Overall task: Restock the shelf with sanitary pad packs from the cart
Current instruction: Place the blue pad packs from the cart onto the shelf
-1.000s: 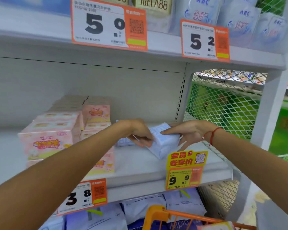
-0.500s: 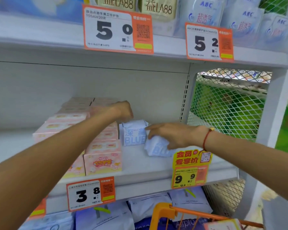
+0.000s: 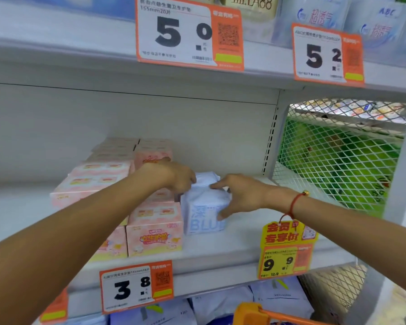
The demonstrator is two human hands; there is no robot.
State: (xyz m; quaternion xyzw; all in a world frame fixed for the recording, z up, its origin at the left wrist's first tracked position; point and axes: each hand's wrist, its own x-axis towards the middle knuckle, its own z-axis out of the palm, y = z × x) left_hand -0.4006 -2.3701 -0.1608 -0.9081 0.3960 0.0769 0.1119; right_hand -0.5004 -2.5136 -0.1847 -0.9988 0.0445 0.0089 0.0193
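Observation:
A pale blue sanitary pad pack (image 3: 203,218) printed "BLUE" stands upright on the middle shelf (image 3: 232,248), right beside the pink boxes (image 3: 154,233). A second pale pack (image 3: 206,178) shows just behind it, mostly hidden. My left hand (image 3: 177,176) rests on the top left of the front pack, fingers curled over its edge. My right hand (image 3: 240,195) holds its right side, thumb on the front face, fingers along the top. The orange cart handle (image 3: 251,313) pokes in at the bottom.
Pink boxes are stacked in rows on the shelf's left half. Price tags (image 3: 136,287) hang on the shelf lips. White mesh (image 3: 338,156) closes the right end. The upper shelf (image 3: 80,52) overhangs with more packs; packs (image 3: 223,306) fill the shelf below.
The lying pack under my right hand now stands upright against the pink boxes, in front of the other pack. My left hand came down from the pink boxes onto its top.

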